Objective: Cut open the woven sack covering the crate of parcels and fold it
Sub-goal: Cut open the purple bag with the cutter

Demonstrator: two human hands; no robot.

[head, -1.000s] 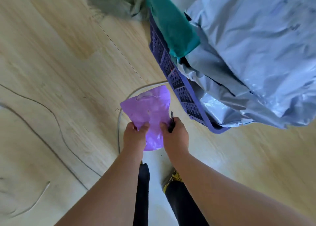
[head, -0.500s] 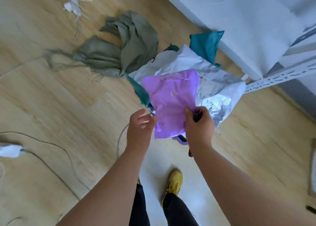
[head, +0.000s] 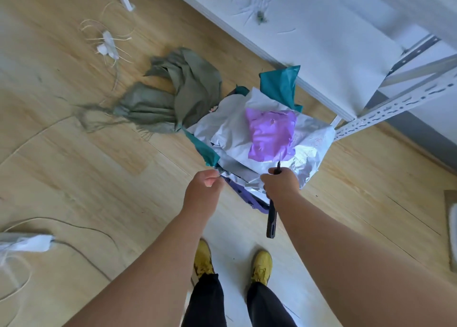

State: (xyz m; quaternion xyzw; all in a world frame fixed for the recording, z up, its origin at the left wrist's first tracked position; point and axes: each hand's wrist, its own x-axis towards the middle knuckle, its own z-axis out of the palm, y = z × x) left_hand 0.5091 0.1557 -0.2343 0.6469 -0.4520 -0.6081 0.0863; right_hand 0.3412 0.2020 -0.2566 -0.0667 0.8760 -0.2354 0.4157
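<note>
Wood-grain flooring [head: 74, 178] fills the left and lower frame; a white shelf board [head: 309, 44] on a slotted metal rack [head: 385, 104] crosses the upper right. At frame centre, the purple crate [head: 243, 194] holds silver-grey parcels [head: 230, 136], teal parcels [head: 280, 84] and a purple parcel [head: 270, 136] lying on top of the pile. The grey-green woven sack [head: 178, 96] lies crumpled on the floor just left of the crate, touching the parcels (frayed threads trail toward frame left). The left hand [head: 204, 193] is loosely curled, fingertips pinched at a parcel edge. The right hand [head: 280, 183] is clenched around a black cutter [head: 271, 218]. Yellow shoes [head: 262, 266] stand at lower centre.
</note>
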